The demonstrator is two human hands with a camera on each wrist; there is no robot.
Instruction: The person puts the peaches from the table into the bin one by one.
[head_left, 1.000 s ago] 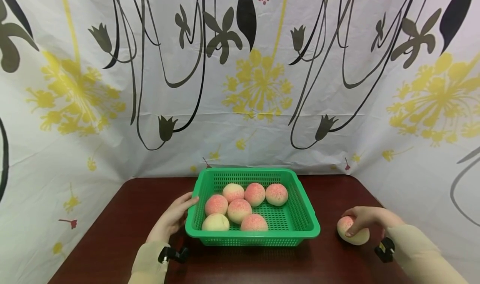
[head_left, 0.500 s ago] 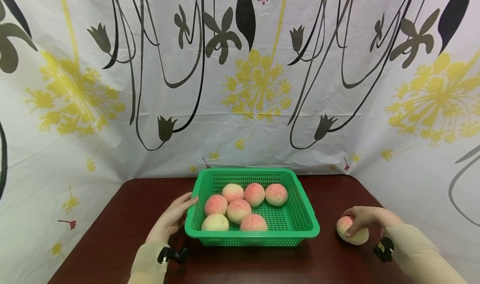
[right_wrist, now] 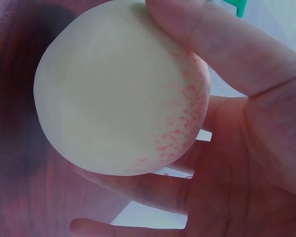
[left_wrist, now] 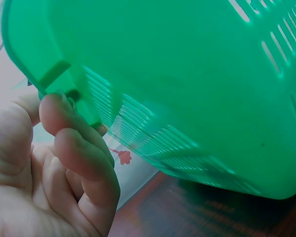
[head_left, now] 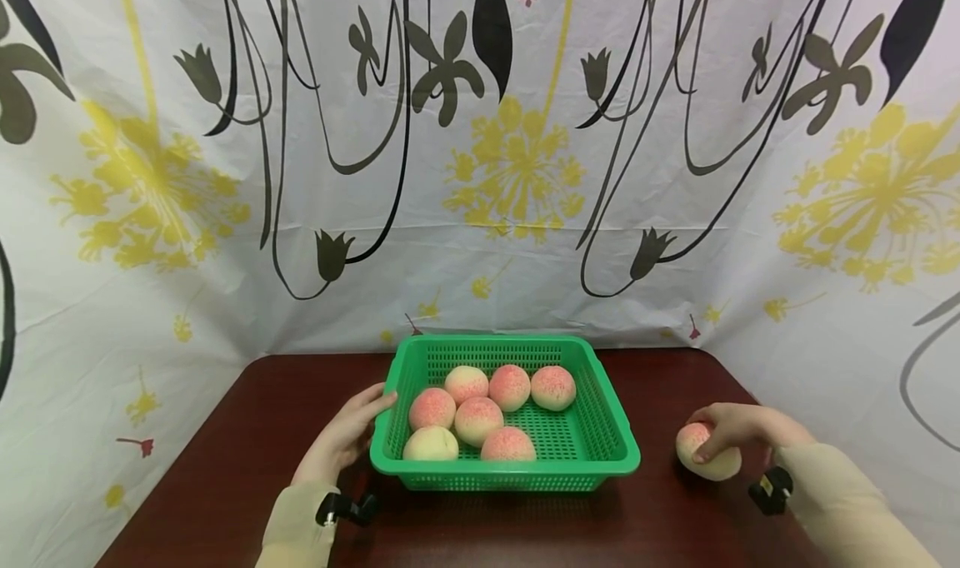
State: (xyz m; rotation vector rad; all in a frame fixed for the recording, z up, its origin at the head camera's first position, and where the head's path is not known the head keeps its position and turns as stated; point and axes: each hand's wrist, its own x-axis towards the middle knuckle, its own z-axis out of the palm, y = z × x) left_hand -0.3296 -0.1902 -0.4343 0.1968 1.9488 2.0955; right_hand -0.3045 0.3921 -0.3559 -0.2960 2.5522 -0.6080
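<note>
My left hand (head_left: 347,436) grips the left rim of a green plastic basket (head_left: 506,468), thumb over the top edge. In the left wrist view the fingers (left_wrist: 84,153) curl under that rim beside the slotted wall. Right of the basket, my right hand (head_left: 742,425) holds a pale peach with a red blush (head_left: 717,466), close over the table. The right wrist view shows the peach (right_wrist: 113,94) between the thumb (right_wrist: 202,24) on one side and the fingers (right_wrist: 143,190) on the other. Inside the basket sit several peaches (head_left: 478,422), mostly toward its left and back.
The basket stands on a dark reddish-brown table (head_left: 285,401), near the middle. A white curtain (head_left: 480,285) with grey, yellow and red flower prints hangs behind and on both sides. Each sleeve carries a small black camera mount (head_left: 348,508) at the wrist.
My right hand has risen slightly with the peach in its grip, and a shadow now shows under it. The left hand, the basket and its peaches have stayed in place.
</note>
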